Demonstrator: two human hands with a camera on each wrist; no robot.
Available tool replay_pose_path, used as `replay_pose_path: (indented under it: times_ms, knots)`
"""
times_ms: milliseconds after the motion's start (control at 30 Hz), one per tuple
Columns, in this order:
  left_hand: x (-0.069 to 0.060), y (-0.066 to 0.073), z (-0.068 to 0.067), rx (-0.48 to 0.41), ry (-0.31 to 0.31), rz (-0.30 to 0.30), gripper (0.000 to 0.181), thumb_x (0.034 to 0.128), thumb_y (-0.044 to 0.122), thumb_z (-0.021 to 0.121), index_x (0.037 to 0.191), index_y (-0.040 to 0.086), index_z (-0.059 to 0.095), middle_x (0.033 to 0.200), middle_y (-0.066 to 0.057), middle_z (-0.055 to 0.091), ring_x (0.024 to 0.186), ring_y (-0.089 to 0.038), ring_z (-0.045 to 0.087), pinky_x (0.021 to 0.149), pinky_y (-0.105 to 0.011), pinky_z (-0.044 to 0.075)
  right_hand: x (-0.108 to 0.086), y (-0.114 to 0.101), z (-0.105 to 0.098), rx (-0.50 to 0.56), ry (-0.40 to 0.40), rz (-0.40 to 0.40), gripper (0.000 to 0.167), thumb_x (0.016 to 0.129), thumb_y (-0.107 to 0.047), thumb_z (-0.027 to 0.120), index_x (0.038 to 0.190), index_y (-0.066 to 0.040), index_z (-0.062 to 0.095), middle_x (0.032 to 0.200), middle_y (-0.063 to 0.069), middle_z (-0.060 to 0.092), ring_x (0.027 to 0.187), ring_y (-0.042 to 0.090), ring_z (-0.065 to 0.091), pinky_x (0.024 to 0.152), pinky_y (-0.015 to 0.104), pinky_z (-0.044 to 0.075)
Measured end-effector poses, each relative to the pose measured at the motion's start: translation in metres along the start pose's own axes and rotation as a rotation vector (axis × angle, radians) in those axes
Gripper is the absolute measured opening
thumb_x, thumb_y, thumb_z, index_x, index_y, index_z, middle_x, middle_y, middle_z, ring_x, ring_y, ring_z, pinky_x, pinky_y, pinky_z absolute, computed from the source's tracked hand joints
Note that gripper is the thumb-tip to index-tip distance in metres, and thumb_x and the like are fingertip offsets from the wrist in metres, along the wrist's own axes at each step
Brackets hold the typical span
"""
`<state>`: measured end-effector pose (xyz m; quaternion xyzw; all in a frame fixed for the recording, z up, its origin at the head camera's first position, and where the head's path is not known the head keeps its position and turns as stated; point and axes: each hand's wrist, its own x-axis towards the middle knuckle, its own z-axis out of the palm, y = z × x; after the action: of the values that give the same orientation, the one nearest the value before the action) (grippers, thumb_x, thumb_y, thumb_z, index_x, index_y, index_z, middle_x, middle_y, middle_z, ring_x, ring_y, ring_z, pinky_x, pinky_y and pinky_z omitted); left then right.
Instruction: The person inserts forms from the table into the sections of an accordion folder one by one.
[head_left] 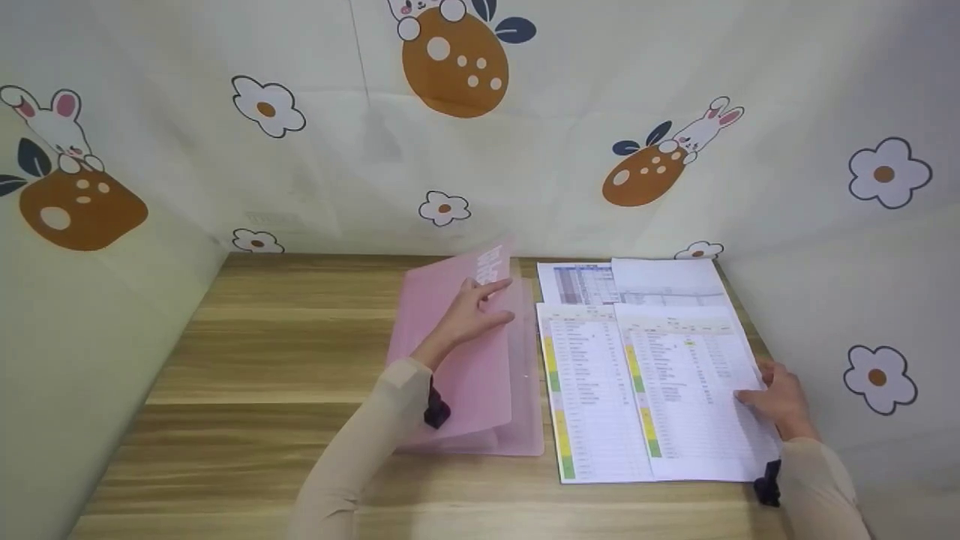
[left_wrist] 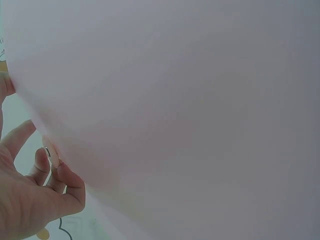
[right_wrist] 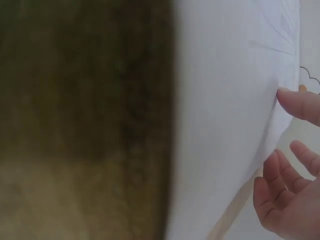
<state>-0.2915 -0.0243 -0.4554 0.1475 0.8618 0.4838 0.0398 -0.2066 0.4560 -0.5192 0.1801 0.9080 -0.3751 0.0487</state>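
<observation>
A pink plastic file folder (head_left: 457, 337) lies left of the papers, its cover tilted up from the leaf beneath. My left hand (head_left: 469, 315) holds the cover near its free right edge; in the left wrist view, the left hand's fingers (left_wrist: 75, 190) meet that edge beside a small pale tab (left_wrist: 51, 151). On the right, printed sheets (head_left: 697, 397) with yellow and green side strips lie over further papers. My right hand (head_left: 784, 397) grips their right edge, thumb on top. The right wrist view shows the sheets' white surface (right_wrist: 225, 115) slightly bent there, and the right hand (right_wrist: 295, 195).
The wood-grain table (head_left: 240, 390) extends left of the folder. Behind and at both sides hangs a pale curtain (head_left: 322, 172) with flowers and rabbits on oranges. More printed papers (head_left: 577, 283) lie at the back right, close to the table's edge.
</observation>
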Motion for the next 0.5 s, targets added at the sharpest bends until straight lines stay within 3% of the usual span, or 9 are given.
replay_pose_path:
  times_ms: [133, 367, 500]
  knots:
    - [0.0002, -0.0004, 0.0004, -0.004, 0.002, -0.006, 0.056, 0.074, 0.028, 0.068, 0.127, 0.022, 0.05, 0.095, -0.008, 0.036, 0.086, -0.02, 0.038, 0.065, -0.029, 0.034, -0.0015, -0.0016, -0.0001, 0.015, -0.001, -0.02, 0.08, 0.072, -0.002, 0.064, 0.134, 0.01, 0.015, 0.123, 0.035, 0.028, 0.108, 0.046, 0.031, 0.086, 0.054, 0.028]
    - [-0.001, 0.0009, 0.0007, -0.006, 0.004, -0.007, 0.055, 0.0739, 0.028, 0.068, 0.126, 0.022, 0.051, 0.094, -0.008, 0.037, 0.087, -0.021, 0.037, 0.066, -0.03, 0.032, -0.0031, -0.0022, -0.0005, -0.049, 0.045, -0.085, 0.059, 0.076, 0.002, 0.047, 0.13, 0.005, 0.025, 0.114, 0.032, 0.039, 0.097, 0.041, 0.04, 0.071, 0.044, 0.036]
    - [-0.0013, 0.0013, 0.0007, -0.004, 0.004, -0.017, 0.056, 0.0735, 0.029, 0.068, 0.126, 0.023, 0.05, 0.094, -0.008, 0.036, 0.086, -0.02, 0.036, 0.065, -0.03, 0.031, -0.0037, -0.0036, -0.0039, -0.01, 0.015, -0.089, 0.053, 0.078, 0.0, 0.042, 0.13, 0.001, 0.029, 0.114, 0.027, 0.039, 0.094, 0.036, 0.039, 0.065, 0.035, 0.035]
